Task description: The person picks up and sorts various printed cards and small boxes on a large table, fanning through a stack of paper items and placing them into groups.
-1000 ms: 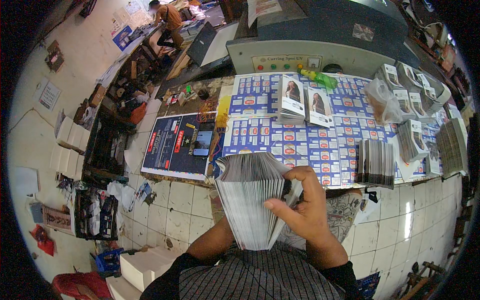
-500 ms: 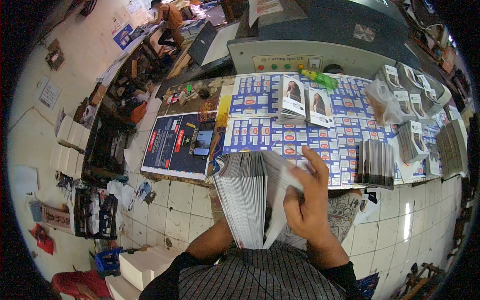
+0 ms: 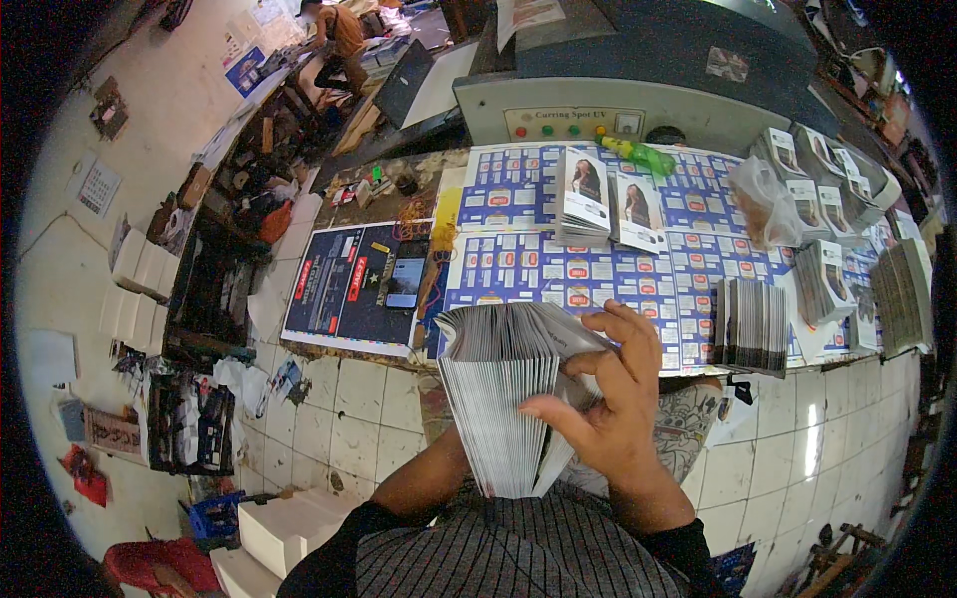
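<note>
And now the thumb (image 3: 546,411) of the right hand (image 3: 616,429) is laid back on the leaf edges of the stack (image 3: 498,419); half a second ago it was held clear of them, off to the right. The wide wedge of leaves (image 3: 570,344) that was swung out then is partly covered now by the bent fingers (image 3: 638,344), and the packed block is shown reaching a little farther right. By the look of it, the stack is being leafed through, with one lot of leaves passed and contact taken up again. Thumb and fingers are held apart, the tip pressed near the block's right side, the fingers curled round the loose leaves beyond; whether any leaf is pinched cannot be told. The stack is held upright in front of the striped shirt (image 3: 498,548), just left of the right hand, its far end seen against the near edge of the tabletop (image 3: 374,211). From the other side the left forearm (image 3: 424,483) is brought in, but the left hand is hidden by the stack, so its grip cannot be told. Beyond, the two piles (image 3: 583,194) on the tabletop are left untouched.
</note>
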A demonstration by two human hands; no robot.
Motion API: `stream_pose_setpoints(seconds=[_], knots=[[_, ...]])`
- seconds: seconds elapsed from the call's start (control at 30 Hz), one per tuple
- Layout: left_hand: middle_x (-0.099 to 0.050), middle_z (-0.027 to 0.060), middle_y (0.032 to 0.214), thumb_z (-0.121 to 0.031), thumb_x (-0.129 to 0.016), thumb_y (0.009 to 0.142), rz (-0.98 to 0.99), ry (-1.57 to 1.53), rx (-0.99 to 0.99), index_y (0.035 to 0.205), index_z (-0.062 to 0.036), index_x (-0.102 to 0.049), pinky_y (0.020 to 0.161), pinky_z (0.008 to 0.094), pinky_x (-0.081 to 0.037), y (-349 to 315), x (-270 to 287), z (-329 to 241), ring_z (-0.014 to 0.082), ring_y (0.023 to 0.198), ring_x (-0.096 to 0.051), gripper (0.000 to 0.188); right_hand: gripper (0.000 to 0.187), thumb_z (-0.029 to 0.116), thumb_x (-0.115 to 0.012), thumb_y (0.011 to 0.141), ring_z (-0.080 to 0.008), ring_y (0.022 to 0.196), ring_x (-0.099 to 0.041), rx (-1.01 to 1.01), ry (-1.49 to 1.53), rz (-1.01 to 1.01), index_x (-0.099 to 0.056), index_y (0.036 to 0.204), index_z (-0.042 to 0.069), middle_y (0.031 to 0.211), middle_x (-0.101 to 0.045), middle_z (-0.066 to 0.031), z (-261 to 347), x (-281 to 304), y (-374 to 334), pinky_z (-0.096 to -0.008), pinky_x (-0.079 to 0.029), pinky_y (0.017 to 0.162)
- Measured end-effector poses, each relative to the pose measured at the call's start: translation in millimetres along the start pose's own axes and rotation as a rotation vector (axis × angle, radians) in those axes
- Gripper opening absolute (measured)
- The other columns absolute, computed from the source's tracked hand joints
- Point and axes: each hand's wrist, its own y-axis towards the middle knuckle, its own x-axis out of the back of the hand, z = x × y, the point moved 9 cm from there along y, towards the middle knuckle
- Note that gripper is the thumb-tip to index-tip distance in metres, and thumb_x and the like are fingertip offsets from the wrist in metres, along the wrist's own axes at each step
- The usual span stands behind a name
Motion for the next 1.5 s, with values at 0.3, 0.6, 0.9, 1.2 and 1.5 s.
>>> stream_pose_setpoints(seconds=[0.3, 0.6, 0.9, 1.2, 1.5], knots=[[-0.033, 0.0084, 0.155, -0.052, -0.032, 0.103, -0.08, 0.323, 0.055, 0.155, -0.007, -0.023, 0.119, 0.0375, -0.028, -10, 3, 3, 0.0238, 0.142, -0.034, 0.07, 0.049, 0.038, -0.09, 0.062, -0.0393, 0.122, -0.049, -0.002, 0.046, 0.01, -0.063, 0.084, 0.003, 0.122, -0.057, -0.0179, -2, 1, -1, -0.05, -0.038, 0.102], [-0.033, 0.0089, 0.155, -0.049, -0.035, 0.103, -0.029, 0.222, 0.003, 0.155, -0.0064, -0.022, 0.119, 0.0373, -0.028, -5, 7, 1, 0.0231, 0.141, -0.035, 0.068, 0.043, 0.032, -0.089, 0.067, -0.0381, 0.122, -0.05, -0.025, 0.074, 0.03, -0.063, 0.086, 0.002, 0.122, -0.057, -0.0182, -2, 0, -1, -0.0485, -0.039, 0.102], [-0.037, 0.0086, 0.152, -0.047, -0.036, 0.105, 0.001, 0.194, 0.001, 0.154, -0.0063, -0.025, 0.118, 0.0346, -0.028, -11, -2, 1, 0.0224, 0.14, -0.036, 0.065, 0.027, 0.023, -0.078, 0.075, -0.0406, 0.125, -0.045, 0.101, -0.045, -0.012, -0.065, 0.091, 0.006, 0.121, -0.057, -0.0198, 9, 5, -2, -0.0531, -0.035, 0.102], [-0.037, 0.0084, 0.151, -0.047, -0.035, 0.105, 0.009, 0.162, 0.035, 0.154, -0.0063, -0.025, 0.117, 0.0343, -0.028, -5, 15, 10, 0.0224, 0.139, -0.037, 0.064, 0.056, 0.051, -0.086, 0.058, -0.0405, 0.125, -0.046, 0.027, -0.027, -0.017, -0.063, 0.088, 0.009, 0.121, -0.058, -0.0151, 6, 3, -1, -0.0559, -0.034, 0.101], [-0.037, 0.0083, 0.151, -0.048, -0.035, 0.105, 0.011, 0.145, 0.031, 0.154, -0.0063, -0.026, 0.117, 0.034, -0.028, -7, 14, 7, 0.0224, 0.139, -0.037, 0.064, 0.056, 0.051, -0.085, 0.059, -0.0399, 0.123, -0.048, 0.043, 0.019, -0.02, -0.063, 0.089, 0.009, 0.119, -0.059, -0.0146, 5, 3, -2, -0.0553, -0.035, 0.099]])
